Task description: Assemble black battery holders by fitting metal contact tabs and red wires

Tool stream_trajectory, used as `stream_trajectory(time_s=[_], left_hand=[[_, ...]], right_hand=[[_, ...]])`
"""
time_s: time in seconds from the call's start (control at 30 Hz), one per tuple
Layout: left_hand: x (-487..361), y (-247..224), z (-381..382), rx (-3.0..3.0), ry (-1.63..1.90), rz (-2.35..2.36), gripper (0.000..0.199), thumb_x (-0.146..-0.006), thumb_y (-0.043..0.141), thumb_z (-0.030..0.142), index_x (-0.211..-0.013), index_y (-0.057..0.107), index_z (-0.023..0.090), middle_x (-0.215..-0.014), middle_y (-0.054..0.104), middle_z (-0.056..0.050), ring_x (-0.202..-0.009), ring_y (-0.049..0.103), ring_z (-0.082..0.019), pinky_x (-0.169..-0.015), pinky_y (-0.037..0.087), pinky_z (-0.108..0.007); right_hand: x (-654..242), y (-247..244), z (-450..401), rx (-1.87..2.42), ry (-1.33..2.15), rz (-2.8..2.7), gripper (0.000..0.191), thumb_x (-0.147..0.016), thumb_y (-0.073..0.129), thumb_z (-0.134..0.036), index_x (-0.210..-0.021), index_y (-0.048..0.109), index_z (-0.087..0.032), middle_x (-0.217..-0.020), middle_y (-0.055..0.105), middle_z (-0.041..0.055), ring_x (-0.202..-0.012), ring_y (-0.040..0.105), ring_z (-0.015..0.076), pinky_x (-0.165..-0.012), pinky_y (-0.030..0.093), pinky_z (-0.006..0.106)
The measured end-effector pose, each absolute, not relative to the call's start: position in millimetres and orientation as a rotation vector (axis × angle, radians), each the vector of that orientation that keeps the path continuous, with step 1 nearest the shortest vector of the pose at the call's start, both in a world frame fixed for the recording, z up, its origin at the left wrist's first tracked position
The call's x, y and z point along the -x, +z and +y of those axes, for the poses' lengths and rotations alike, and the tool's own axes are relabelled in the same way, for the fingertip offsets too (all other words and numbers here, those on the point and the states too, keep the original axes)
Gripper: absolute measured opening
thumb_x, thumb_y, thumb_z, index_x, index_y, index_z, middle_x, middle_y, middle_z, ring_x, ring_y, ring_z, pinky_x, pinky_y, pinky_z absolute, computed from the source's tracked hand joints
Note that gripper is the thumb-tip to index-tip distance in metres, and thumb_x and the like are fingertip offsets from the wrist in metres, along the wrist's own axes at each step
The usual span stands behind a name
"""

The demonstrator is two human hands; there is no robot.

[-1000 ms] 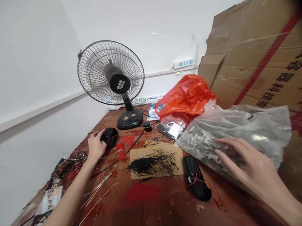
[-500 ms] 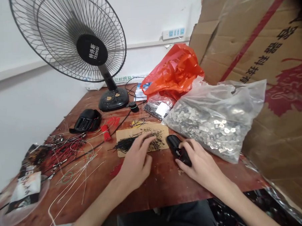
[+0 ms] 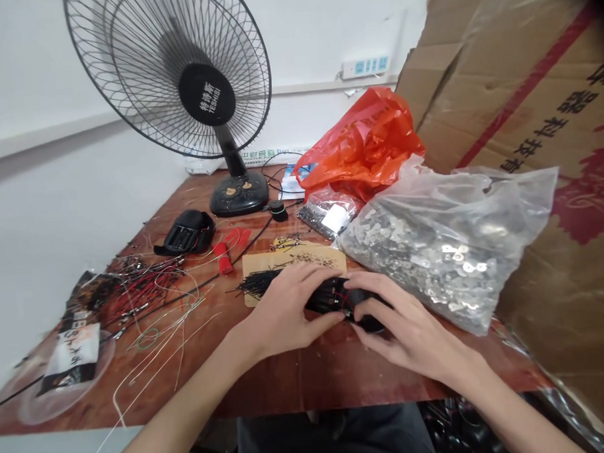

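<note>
Both hands are closed around a black plastic battery case (image 3: 321, 299) with thin red wires showing inside it. My left hand (image 3: 290, 310) grips its left end, thumb along the near edge and fingers over the far side. My right hand (image 3: 403, 322) holds the right end, its fingertips at the wires in the middle. Much of the case is hidden under the fingers. Just behind lies a tan board (image 3: 317, 250) bearing a bundle of thin black sticks or tubes (image 3: 260, 282) and small dark bits.
A second black case (image 3: 188, 231), red wires (image 3: 152, 286) and loose pale wires (image 3: 173, 325) lie to the left. A fan (image 3: 238, 192) stands behind. On the right are a clear bag of metal pieces (image 3: 433, 247), a red bag (image 3: 363, 147) and a large carton (image 3: 506, 77).
My left hand has moved right from above the tan board and taken hold of the case. The case has turned more level between both hands. The camera view has shifted slightly left.
</note>
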State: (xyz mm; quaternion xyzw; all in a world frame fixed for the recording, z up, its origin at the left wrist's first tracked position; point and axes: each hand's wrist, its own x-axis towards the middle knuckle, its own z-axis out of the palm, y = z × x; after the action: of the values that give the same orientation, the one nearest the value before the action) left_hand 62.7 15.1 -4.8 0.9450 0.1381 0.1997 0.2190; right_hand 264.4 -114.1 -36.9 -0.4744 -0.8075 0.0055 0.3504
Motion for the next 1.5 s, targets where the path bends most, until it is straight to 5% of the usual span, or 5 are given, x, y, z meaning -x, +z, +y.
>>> stream_trajectory(time_s=[0.4, 0.7, 1.07, 1.23, 1.5], left_hand=[[-50, -10, 31, -1.834, 0.875, 0.598, 0.047, -0.071, 0.084, 0.031, -0.112, 0.066, 0.019, -0.112, 0.071, -0.006, -0.104, 0.066, -0.019, -0.094, 0.049, -0.027], [-56, -25, 28, -1.603, 1.006, 0.713, 0.044, -0.076, 0.080, 0.030, -0.116, 0.065, 0.022, -0.109, 0.072, -0.002, -0.100, 0.067, -0.014, -0.088, 0.050, -0.020], [-55, -39, 33, -1.505, 1.129, 0.848, 0.029, -0.073, 0.082, 0.027, -0.099, 0.073, 0.018, -0.099, 0.074, -0.004, -0.089, 0.070, -0.017, -0.079, 0.054, -0.023], [-53, -49, 29, -2.057, 1.521, 0.671, 0.033, -0.076, 0.074, 0.005, -0.103, 0.071, 0.023, -0.097, 0.073, -0.002, -0.092, 0.068, -0.017, -0.086, 0.053, -0.029], [-51, -49, 27, -2.362, 1.446, 0.388, 0.051, -0.073, 0.078, 0.013, -0.120, 0.060, 0.022, -0.114, 0.056, -0.009, -0.111, 0.055, -0.022, -0.099, 0.046, -0.039]], right_hand=[[-250, -3, -80, 1.014, 0.266, -1.694, 0.066, -0.080, 0.073, -0.011, -0.137, 0.041, -0.021, -0.152, 0.036, 0.0138, -0.140, 0.040, 0.0279, -0.114, 0.039, 0.050], [-252, -17, -43, 0.803, 0.831, -1.386, 0.048, -0.085, 0.071, -0.013, -0.129, 0.056, -0.029, -0.140, 0.053, 0.0077, -0.128, 0.053, 0.0216, -0.087, 0.056, 0.027], [-251, -30, -46, 0.862, 0.950, -1.189, 0.038, -0.093, 0.062, -0.019, -0.129, 0.056, -0.029, -0.138, 0.053, 0.0061, -0.130, 0.051, 0.0213, -0.100, 0.053, 0.036], [-244, -32, -48, 0.858, 1.117, -1.194, 0.065, -0.088, 0.070, -0.028, -0.145, 0.038, -0.033, -0.153, 0.036, 0.0063, -0.139, 0.039, 0.0263, -0.104, 0.048, 0.040], [-248, -42, -49, 0.896, 1.075, -1.041, 0.051, -0.080, 0.078, -0.026, -0.128, 0.058, -0.028, -0.119, 0.062, 0.0025, -0.105, 0.057, 0.0153, -0.091, 0.046, 0.022]])
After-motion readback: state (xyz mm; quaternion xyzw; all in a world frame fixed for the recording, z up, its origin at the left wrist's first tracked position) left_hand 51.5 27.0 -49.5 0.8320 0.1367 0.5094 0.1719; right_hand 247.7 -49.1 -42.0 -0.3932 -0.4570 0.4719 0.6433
